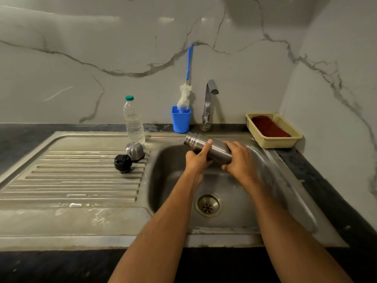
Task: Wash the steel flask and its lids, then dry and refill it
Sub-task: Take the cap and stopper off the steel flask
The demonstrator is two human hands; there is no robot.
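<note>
Both hands, left hand [197, 159] and right hand [238, 160], grip the tilted steel flask [208, 146], lids [130, 157] lying off to their left.

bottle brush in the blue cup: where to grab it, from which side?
Judging by its pose, take the bottle brush by the blue handle, pinching it from the front. It stands nearly upright in the blue cup with the white bristles down and the handle leaning on the wall behind, so only the front and sides look open. Lift straight up; the tap stands close on the right.
</note>
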